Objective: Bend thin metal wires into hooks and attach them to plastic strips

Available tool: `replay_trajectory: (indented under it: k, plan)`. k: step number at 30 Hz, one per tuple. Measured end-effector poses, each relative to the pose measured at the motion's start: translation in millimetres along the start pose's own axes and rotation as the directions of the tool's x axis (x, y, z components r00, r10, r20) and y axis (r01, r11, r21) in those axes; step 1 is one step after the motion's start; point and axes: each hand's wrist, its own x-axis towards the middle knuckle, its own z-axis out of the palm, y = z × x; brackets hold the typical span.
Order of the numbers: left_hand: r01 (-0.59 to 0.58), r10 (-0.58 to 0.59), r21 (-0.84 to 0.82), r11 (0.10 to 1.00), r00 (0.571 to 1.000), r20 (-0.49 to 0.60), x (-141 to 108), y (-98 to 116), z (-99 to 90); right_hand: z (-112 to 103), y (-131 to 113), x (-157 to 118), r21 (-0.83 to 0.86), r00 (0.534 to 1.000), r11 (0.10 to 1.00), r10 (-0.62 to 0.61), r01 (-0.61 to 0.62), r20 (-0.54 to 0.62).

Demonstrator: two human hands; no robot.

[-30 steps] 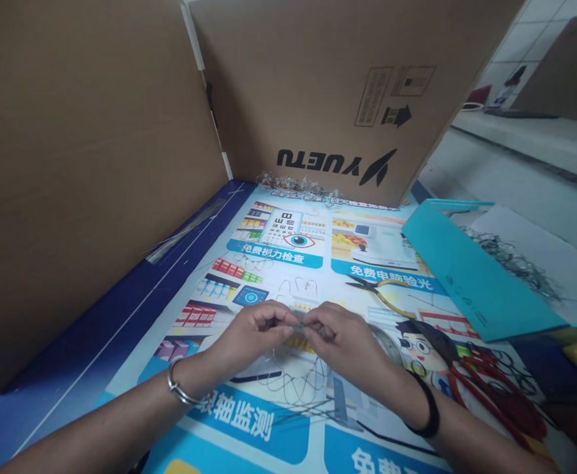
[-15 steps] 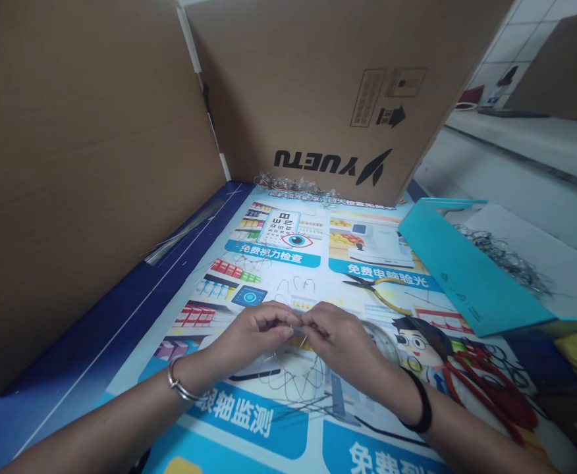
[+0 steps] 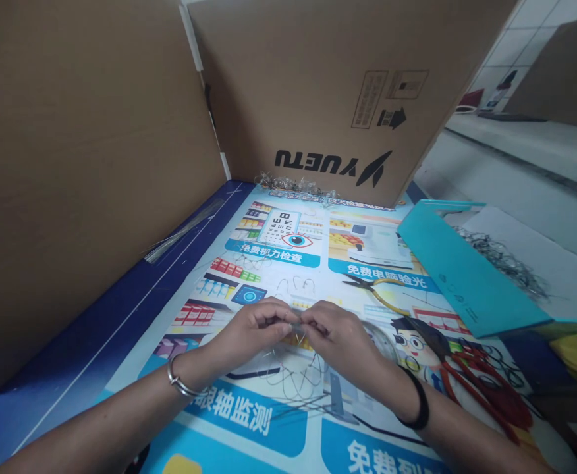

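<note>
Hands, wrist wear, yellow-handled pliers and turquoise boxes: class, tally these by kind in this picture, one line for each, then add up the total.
Hands (left hand, right hand): 2
Silver bracelet: 1
Black wristband: 1
Yellow-handled pliers: 1
Turquoise box: 1
Total: 6
</note>
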Motion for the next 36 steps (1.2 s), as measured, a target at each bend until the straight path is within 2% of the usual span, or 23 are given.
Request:
replay_trajectory:
  k: [17, 23, 29, 36]
  plan:
    - [0.013, -0.012, -0.052, 0.999, 1.000, 0.016, 0.3, -3.3, 1.5, 0.1, 0.4, 1.0, 0.010, 0.999, 0.999, 0.042, -0.041, -0.025]
    - [0.021, -0.021, -0.040, 0.999, 1.000, 0.006, -0.1, -2.4, 2.6, 1.2, -1.0, 1.3, -0.034, 0.997, 0.997, 0.064, -0.065, -0.039]
    - [0.012, -0.012, -0.008, 1.000, 1.000, 0.015, -1.0, 1.5, 5.1, 2.8, -2.0, 0.5, -0.111, 0.992, 0.986, 0.125, -0.124, -0.002]
    - [0.025, -0.025, -0.009, 1.000, 0.999, 0.034, -1.6, 0.3, 4.0, 5.4, -3.2, 1.2, -0.127, 0.993, 0.985, 0.112, -0.115, -0.031]
